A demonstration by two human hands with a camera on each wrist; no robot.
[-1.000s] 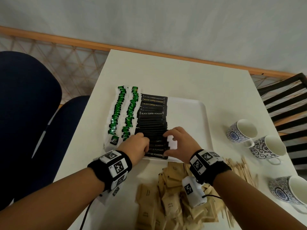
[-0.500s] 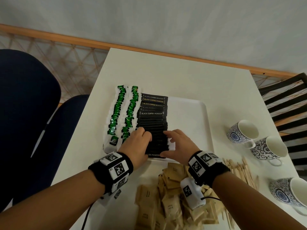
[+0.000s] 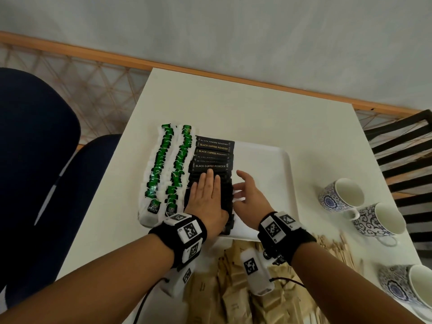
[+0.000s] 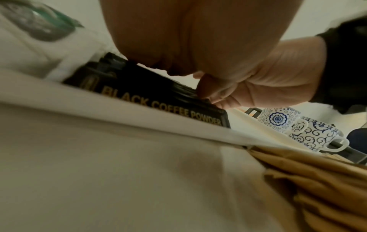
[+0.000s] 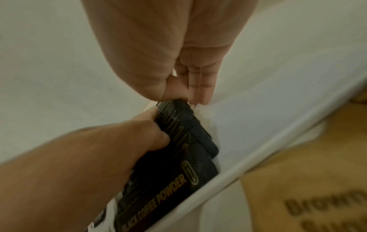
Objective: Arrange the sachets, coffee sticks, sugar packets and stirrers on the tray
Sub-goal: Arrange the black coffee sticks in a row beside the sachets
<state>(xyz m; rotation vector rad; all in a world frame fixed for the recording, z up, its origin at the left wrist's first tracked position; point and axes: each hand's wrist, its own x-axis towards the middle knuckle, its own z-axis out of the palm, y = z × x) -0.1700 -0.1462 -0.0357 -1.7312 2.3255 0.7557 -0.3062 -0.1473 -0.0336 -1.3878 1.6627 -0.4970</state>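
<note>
A white tray holds two rows of green tea sachets on its left and a column of black coffee sticks beside them. My left hand lies flat on the near half of the sticks, fingers straight. My right hand is at the sticks' right ends, straight fingers touching them, thumb spread. In the right wrist view the right fingertips meet the stick ends. Brown sugar packets and wooden stirrers lie on the table in front of the tray.
Three blue-patterned cups stand to the right of the tray. The tray's right half is bare. A blue chair is left of the table, a black slatted chair on the right.
My left hand went from curled at the near end of the sticks to flat on top, further forward. My right hand slid forward along the sticks' right ends and spread its fingers.
</note>
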